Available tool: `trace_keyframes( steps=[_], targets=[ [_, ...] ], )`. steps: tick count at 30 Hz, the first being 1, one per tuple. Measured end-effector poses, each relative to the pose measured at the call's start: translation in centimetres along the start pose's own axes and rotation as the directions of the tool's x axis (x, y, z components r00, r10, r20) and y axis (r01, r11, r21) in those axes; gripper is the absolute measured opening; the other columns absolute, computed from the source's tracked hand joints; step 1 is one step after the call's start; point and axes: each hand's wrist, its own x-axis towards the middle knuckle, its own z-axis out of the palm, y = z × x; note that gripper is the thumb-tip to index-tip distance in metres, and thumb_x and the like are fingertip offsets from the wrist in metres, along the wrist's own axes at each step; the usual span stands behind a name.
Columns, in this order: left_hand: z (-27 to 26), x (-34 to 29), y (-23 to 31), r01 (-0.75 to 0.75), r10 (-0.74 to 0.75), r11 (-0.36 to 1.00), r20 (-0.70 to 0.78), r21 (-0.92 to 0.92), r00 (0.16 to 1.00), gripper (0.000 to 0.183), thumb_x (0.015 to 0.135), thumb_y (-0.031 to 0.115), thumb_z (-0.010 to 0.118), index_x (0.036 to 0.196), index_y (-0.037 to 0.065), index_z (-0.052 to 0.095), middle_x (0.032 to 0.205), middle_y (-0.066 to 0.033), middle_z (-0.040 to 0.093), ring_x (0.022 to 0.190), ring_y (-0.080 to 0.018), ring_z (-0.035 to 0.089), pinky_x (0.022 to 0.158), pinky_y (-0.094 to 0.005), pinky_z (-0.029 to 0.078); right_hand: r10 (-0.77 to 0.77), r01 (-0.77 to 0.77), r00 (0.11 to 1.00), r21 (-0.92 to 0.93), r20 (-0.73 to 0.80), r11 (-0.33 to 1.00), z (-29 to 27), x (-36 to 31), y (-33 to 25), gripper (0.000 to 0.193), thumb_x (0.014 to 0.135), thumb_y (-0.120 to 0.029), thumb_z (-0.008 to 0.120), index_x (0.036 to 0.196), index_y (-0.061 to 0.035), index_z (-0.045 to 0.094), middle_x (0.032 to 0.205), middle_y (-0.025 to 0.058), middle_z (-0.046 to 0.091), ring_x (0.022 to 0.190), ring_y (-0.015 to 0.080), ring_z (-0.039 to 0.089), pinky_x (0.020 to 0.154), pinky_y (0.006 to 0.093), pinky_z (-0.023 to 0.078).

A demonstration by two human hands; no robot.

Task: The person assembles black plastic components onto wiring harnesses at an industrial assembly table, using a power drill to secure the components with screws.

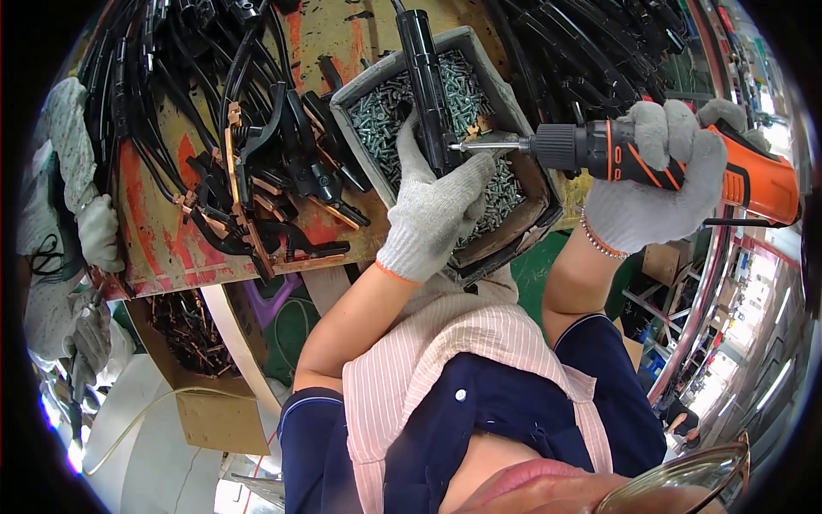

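My left hand, in a grey knit glove, is closed round the lower end of a black tubular handle. The handle points away from me, with a cable at its far end. In my gloved right hand is an orange and black electric screwdriver, held level and pointing left. Its bit meets the side of the handle close to my left fingers, where a small screw head seems to sit. Beneath both is a grey bin of small silvery screws, with a few brass-coloured pieces among them.
Black cables and copper-jawed clamps are heaped on the worn table at left. More black parts lie at the far right. A cardboard box of copper pieces stands below the table edge. Another person's gloved hand is at far left.
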Motion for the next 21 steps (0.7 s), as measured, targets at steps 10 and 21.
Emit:
trace_keyframes(
  steps=[10,21],
  targets=[
    [0.1,-0.1,0.4,0.063,-0.063,0.998,-0.006,-0.010,0.998,0.089,0.086,0.005,0.069,0.149,0.023,0.010,0.090,-0.0045,0.057,0.059,-0.0075,0.051,0.042,-0.0178,0.035,0.000,0.000,1.000,0.007,0.018,1.000,0.1,-0.1,0.4,0.037,0.091,-0.007,0.056,0.125,-0.0108,0.041,0.066,0.0004,0.041,0.054,0.0089,0.039,0.048,0.0236,0.039],
    [-0.2,0.6,-0.7,-0.045,0.045,0.999,0.004,-0.009,0.999,0.094,0.084,0.012,0.071,0.150,0.015,0.005,0.083,-0.0051,0.059,0.054,-0.0102,0.053,0.041,-0.0240,0.040,-0.066,0.012,0.981,-0.281,-0.184,0.960,3.2,-1.1,0.5,0.037,0.087,-0.003,0.057,0.121,-0.0064,0.045,0.068,-0.0002,0.038,0.057,0.0094,0.034,0.054,0.0233,0.038]
  ],
)
